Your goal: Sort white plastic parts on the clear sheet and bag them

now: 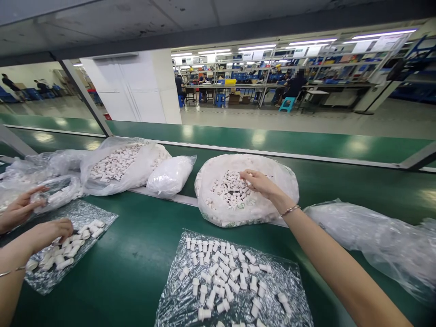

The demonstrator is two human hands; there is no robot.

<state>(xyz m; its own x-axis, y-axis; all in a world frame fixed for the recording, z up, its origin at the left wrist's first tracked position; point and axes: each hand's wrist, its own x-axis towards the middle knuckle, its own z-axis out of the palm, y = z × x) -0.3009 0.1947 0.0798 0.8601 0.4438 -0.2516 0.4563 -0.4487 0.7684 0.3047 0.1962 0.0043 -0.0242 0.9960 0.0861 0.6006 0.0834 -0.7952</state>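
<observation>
My right hand (259, 181) reaches over an opened clear plastic bag (282, 200) full of small white plastic pieces (231, 186). Its fingers are bent and pressed together; whatever they pinch is too small to make out. My left hand is not in view. Nearer to me, a clear crinkled plastic bag (166, 299) lies flat on the green surface, with many white flanged tube-like fittings (223, 268) spread over it. Some of these stand upright and others lie on their sides.
At left, another person's hands (47, 234) are at a second flat bag (41, 284) with white fittings (73, 247). Filled bags (126, 159) and a small closed bag (172, 175) line the strip; a crumpled bag (368, 231) lies right. A shelf (218, 18) hangs overhead.
</observation>
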